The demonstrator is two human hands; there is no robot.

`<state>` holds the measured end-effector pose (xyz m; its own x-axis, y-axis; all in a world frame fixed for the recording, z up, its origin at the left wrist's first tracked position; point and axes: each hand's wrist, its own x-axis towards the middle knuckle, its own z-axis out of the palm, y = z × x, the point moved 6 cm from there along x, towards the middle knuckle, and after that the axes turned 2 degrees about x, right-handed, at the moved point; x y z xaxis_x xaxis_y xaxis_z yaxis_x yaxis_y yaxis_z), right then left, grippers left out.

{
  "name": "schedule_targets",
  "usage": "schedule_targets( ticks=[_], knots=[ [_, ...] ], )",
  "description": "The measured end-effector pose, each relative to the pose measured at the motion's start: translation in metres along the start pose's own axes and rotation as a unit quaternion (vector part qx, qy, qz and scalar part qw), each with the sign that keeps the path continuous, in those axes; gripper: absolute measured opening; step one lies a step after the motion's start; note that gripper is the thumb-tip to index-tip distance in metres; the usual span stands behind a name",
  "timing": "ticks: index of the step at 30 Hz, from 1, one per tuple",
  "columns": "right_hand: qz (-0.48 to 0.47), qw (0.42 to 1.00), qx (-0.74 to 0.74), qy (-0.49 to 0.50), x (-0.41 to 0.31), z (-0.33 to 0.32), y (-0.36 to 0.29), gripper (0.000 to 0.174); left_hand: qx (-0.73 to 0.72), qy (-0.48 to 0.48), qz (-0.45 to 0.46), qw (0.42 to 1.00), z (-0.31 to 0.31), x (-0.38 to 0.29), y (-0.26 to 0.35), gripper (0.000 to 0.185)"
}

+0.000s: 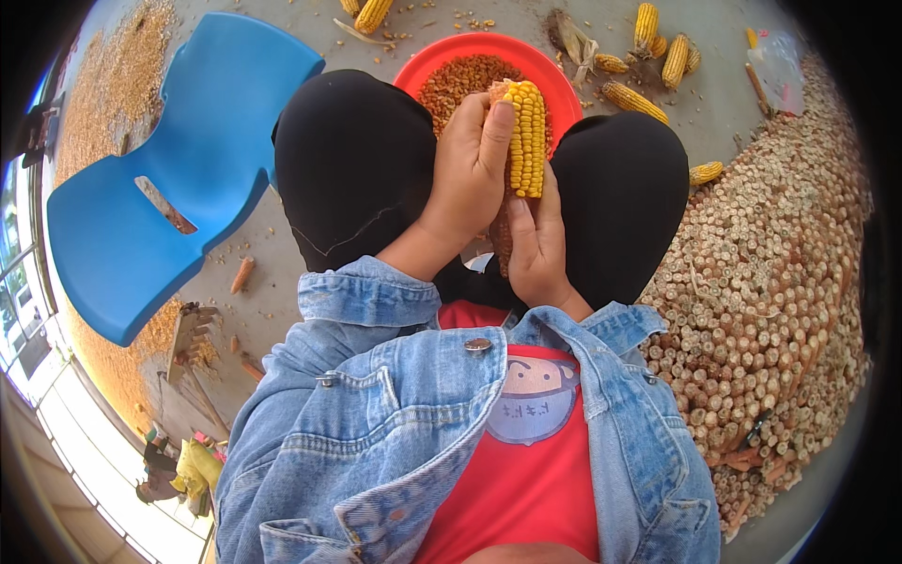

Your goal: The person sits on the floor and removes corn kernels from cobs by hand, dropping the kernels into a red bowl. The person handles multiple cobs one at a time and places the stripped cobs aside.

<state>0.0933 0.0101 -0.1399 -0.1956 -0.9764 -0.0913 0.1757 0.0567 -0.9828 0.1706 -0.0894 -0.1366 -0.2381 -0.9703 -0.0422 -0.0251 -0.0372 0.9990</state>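
My left hand (471, 161) grips a maize ear (527, 141) above the red basin, its thumb lying along the ear's side. Rows of yellow kernels face up, and the ear's top end by the fingers looks bare. Below it, my right hand (539, 243) is closed around a reddish-brown bare cob (501, 236), its upper part touching or just under the ear. How the fingers sit beneath is hidden. Between my black-clad knees, the red plastic basin (558, 84) holds loose orange-brown kernels (451, 81), partly covered by the hands and ear.
A blue plastic chair (225, 92) stands at left, near kernels spread on the floor (113, 92) and a wooden rake (187, 338). Several unshelled ears (634, 101) lie beyond the basin. Stacked bare cobs (747, 303) rise at right, beside a clear plastic bag (779, 70).
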Motion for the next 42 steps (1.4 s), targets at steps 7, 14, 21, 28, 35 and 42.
schedule_targets(
  ticks=[7,14,21,28,35,42],
  knots=[
    [-0.008,1.0,0.0,-0.001,-0.001,-0.001,0.002,0.055,-0.022,0.013,0.003,1.0,-0.003,-0.001,0.004,0.036],
    [0.023,1.0,-0.014,-0.012,-0.003,0.0,0.001,0.058,-0.108,0.022,-0.048,0.993,-0.005,0.004,0.011,0.036],
    [0.044,0.995,-0.085,-0.026,-0.006,-0.002,0.0,0.06,-0.091,0.023,-0.063,0.994,-0.014,0.007,0.005,0.036],
    [0.033,0.995,-0.086,-0.023,-0.006,-0.001,-0.002,0.061,-0.144,0.016,-0.078,0.986,-0.011,0.007,0.015,0.031],
    [0.0,0.99,-0.133,-0.036,-0.004,0.002,-0.011,0.063,-0.157,-0.004,-0.085,0.984,-0.014,0.009,0.004,0.03],
    [0.022,0.993,-0.111,-0.033,-0.004,0.002,-0.011,0.062,-0.065,0.009,-0.029,0.997,-0.017,0.007,0.008,0.037]
  ],
)
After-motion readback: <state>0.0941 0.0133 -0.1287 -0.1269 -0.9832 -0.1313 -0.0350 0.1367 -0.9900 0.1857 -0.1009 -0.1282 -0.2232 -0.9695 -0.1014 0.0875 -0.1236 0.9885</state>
